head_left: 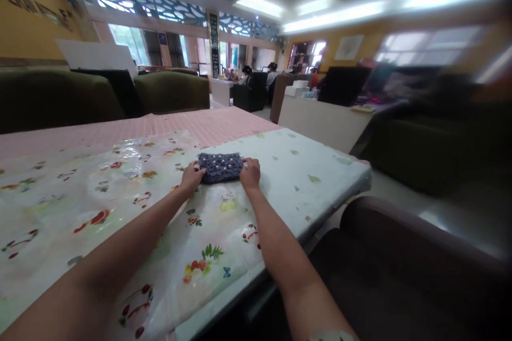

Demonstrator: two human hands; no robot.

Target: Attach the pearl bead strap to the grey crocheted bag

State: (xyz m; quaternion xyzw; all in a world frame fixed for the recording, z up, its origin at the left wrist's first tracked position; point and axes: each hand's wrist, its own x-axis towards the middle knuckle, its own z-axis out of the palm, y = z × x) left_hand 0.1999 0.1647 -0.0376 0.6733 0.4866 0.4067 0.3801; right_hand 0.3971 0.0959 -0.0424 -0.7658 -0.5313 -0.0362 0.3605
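On floral tablecloth (120, 208), left hand (192, 177) and right hand (250, 172) gripping beaded grey pouch (221, 167) ends, wall lettering blurred

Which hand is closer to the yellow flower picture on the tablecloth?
Right. The right hand rests just up and right of the yellow flower print; the left hand is farther off, up and left. Both touch the blue beaded pouch.

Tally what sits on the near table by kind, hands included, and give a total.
Blue knitted piece with white beads: 1
Hands on it: 2, left hand and right hand
Floral plastic table covers: 1
Total: 4
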